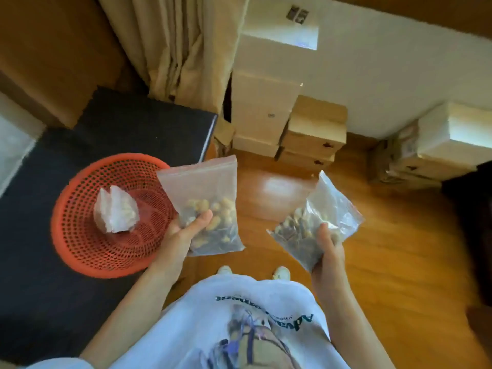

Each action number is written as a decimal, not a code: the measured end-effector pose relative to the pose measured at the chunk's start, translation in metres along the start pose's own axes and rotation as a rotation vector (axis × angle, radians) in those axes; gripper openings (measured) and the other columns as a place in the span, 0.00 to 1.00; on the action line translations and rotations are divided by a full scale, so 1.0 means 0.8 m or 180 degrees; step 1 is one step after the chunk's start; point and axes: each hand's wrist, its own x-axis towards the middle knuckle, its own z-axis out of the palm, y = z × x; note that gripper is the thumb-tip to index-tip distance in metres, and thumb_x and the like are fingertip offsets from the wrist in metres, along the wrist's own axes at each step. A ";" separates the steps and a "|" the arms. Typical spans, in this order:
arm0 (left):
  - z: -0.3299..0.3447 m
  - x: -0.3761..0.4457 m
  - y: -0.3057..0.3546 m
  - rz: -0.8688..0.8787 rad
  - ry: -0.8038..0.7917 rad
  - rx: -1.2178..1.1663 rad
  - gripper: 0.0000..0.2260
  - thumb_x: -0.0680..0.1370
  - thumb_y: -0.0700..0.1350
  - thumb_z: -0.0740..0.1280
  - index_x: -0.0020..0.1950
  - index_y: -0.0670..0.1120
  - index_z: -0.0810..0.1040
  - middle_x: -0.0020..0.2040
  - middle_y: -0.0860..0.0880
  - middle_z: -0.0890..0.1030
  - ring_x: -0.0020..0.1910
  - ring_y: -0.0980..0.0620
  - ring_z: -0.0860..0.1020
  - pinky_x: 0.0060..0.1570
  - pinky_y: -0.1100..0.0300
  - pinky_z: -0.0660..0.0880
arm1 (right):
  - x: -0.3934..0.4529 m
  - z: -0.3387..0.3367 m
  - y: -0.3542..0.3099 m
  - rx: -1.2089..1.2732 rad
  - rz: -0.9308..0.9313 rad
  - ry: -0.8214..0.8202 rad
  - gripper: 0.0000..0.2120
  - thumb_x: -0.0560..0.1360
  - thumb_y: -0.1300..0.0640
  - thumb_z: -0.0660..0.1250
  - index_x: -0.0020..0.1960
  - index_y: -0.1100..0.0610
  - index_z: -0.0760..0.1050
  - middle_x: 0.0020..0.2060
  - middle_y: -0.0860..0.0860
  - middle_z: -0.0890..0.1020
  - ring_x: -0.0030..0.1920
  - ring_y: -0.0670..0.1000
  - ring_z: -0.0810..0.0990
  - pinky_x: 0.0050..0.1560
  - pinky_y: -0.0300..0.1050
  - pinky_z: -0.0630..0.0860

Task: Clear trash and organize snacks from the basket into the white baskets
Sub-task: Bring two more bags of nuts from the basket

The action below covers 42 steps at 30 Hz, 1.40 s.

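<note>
Two hands show: the left hand (181,235) and the right hand (328,251). Each grips one clear zip bag of snacks, making two held bags: one (205,198) at about 10 o'clock of the person's shoes, the other (316,217) at about 1 o'clock. One red basket (80,243) sits on the dark tabletop (40,288), at 9 o'clock of the left bag. One more clear packet (115,213) lies in it, so three bags in all. Two white shoes (281,272) show on the wooden floor (399,262). At 12 o'clock, several cardboard boxes (315,129) are stacked; their exact number cannot be told. One curtain (181,49) hangs at 11 o'clock.
</note>
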 end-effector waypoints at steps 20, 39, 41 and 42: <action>0.474 -0.233 -0.184 -0.0271 -0.3316 0.2103 0.17 0.62 0.61 0.69 0.44 0.53 0.80 0.37 0.54 0.85 0.37 0.56 0.83 0.36 0.69 0.75 | -0.298 -0.464 0.028 0.1035 -0.0613 0.2898 0.08 0.59 0.51 0.73 0.36 0.53 0.82 0.33 0.45 0.85 0.39 0.45 0.84 0.39 0.39 0.80; 0.809 -0.396 -0.350 -0.0566 -0.4626 0.2942 0.07 0.70 0.52 0.70 0.35 0.52 0.80 0.30 0.52 0.83 0.28 0.55 0.82 0.28 0.69 0.74 | -0.380 -0.740 0.007 0.1735 -0.1018 0.4290 0.26 0.58 0.48 0.74 0.54 0.53 0.78 0.46 0.45 0.85 0.49 0.44 0.83 0.43 0.33 0.78; 0.856 -0.413 -0.358 -0.0557 -0.4736 0.2925 0.09 0.71 0.51 0.69 0.31 0.53 0.79 0.26 0.54 0.80 0.26 0.57 0.80 0.27 0.70 0.73 | -0.380 -0.776 -0.017 0.1752 -0.1096 0.4384 0.23 0.58 0.48 0.74 0.53 0.50 0.78 0.46 0.44 0.85 0.49 0.43 0.83 0.43 0.32 0.77; 0.878 -0.420 -0.363 -0.0556 -0.4800 0.2932 0.09 0.72 0.50 0.68 0.31 0.53 0.79 0.26 0.55 0.80 0.25 0.58 0.79 0.26 0.70 0.72 | -0.381 -0.792 -0.027 0.1788 -0.1129 0.4430 0.22 0.58 0.48 0.74 0.51 0.49 0.78 0.46 0.43 0.85 0.49 0.42 0.83 0.43 0.32 0.77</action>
